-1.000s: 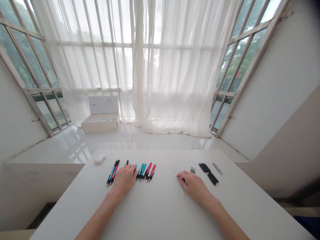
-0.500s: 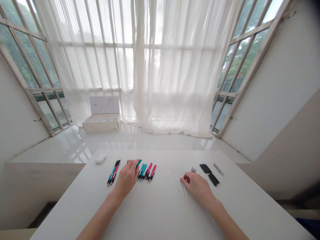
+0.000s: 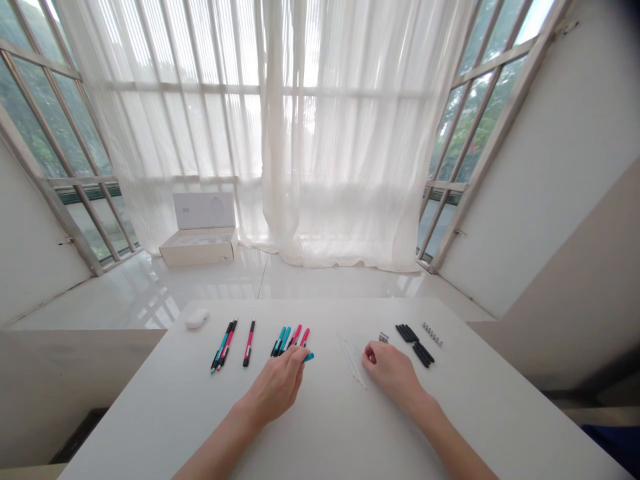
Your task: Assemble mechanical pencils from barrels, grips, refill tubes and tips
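My left hand (image 3: 281, 383) is closed around a teal pen barrel (image 3: 309, 357), whose end juts out past the fingertips; the rest is hidden by the hand. Just beyond it lie teal pen barrels (image 3: 281, 337) and pink pen barrels (image 3: 297, 333), partly covered by my fingers. My right hand (image 3: 393, 370) is closed in a pinch at the tabletop, and a thin white pen refill (image 3: 358, 349) shows faintly at its fingertips. Left of that hand, several slim white refills (image 3: 351, 361) lie side by side. Small metal springs (image 3: 383, 337) rest just behind the right hand.
Black grips (image 3: 415, 345) and small grey tips (image 3: 432, 335) lie at the right. At the left are a pink-and-black pen (image 3: 249, 343), more pens (image 3: 224, 347) and a white earbud case (image 3: 197, 319). An open white box (image 3: 197, 248) stands on the ledge behind the table.
My left hand has moved right and nearer with the teal barrel, uncovering the pink-and-black pen. The refill under my right hand has shifted up into its fingers. The view has shifted slightly.
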Motion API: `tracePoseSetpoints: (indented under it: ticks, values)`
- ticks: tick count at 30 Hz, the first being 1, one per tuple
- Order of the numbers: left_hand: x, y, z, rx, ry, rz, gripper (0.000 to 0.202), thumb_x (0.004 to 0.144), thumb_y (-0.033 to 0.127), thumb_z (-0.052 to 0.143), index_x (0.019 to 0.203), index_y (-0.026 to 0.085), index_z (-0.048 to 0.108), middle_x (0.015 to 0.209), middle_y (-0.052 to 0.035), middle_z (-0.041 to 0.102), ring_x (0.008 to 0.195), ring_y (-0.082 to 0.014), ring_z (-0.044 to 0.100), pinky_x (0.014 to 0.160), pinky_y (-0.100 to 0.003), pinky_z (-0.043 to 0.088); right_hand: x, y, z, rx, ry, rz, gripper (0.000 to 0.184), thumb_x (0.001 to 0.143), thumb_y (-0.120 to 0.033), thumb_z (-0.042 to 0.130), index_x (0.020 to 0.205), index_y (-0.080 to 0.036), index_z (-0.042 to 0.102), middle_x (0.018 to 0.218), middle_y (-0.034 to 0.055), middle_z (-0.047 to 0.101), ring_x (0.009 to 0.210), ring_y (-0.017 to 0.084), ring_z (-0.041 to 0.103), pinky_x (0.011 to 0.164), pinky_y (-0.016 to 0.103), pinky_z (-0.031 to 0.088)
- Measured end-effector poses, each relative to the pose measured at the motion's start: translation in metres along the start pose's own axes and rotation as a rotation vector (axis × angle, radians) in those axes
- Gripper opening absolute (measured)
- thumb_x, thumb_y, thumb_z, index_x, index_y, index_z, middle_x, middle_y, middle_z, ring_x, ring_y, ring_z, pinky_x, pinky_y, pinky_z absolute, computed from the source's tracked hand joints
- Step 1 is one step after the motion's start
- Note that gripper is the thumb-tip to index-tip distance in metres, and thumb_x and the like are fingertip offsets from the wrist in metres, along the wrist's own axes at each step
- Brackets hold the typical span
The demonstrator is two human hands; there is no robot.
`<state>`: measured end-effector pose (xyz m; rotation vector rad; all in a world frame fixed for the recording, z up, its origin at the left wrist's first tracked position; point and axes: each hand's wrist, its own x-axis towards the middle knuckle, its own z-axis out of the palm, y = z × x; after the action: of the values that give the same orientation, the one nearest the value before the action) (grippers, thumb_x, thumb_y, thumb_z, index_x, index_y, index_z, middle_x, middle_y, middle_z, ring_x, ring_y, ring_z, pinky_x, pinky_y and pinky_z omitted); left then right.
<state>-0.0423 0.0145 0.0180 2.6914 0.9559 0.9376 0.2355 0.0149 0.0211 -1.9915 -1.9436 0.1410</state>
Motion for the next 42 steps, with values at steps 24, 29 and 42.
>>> tracePoseSetpoints:
  ticks: [24, 29, 42]
  values:
    - [0.003, 0.009, 0.012, 0.108, -0.273, -0.046, 0.013, 0.099, 0.021, 0.030, 0.103, 0.022, 0.042, 0.087, -0.0048, 0.062, 0.070, -0.0187, 0.060, 0.056, -0.026, 0.039, -0.011, -0.022, -0.008, 1.195, -0.155, -0.069, 0.015, 0.078, -0.034, 0.057, 0.078, -0.021, 0.049, 0.062, 0.0004, 0.066, 0.040, 0.006, 0.028, 0.040, 0.021, 0.023]
    - [0.002, 0.009, 0.012, 0.114, -0.259, -0.014, 0.012, 0.098, 0.020, 0.030, 0.101, 0.021, 0.042, 0.086, -0.0050, 0.061, 0.070, -0.0188, 0.059, 0.056, -0.026, 0.039, -0.015, -0.030, -0.008, 1.174, -0.193, -0.081, 0.011, 0.077, -0.029, 0.057, 0.077, -0.021, 0.049, 0.063, 0.0001, 0.067, 0.041, 0.006, 0.026, 0.040, 0.020, 0.022]
    - [0.002, 0.009, 0.012, 0.139, -0.182, -0.006, 0.013, 0.098, 0.020, 0.032, 0.100, 0.021, 0.044, 0.083, -0.0037, 0.061, 0.066, -0.0173, 0.057, 0.052, -0.026, 0.033, -0.020, -0.035, -0.004, 0.820, -0.309, -0.215, 0.008, 0.079, -0.026, 0.061, 0.078, -0.019, 0.064, 0.054, -0.0054, 0.052, 0.047, 0.007, 0.030, 0.045, 0.021, 0.025]
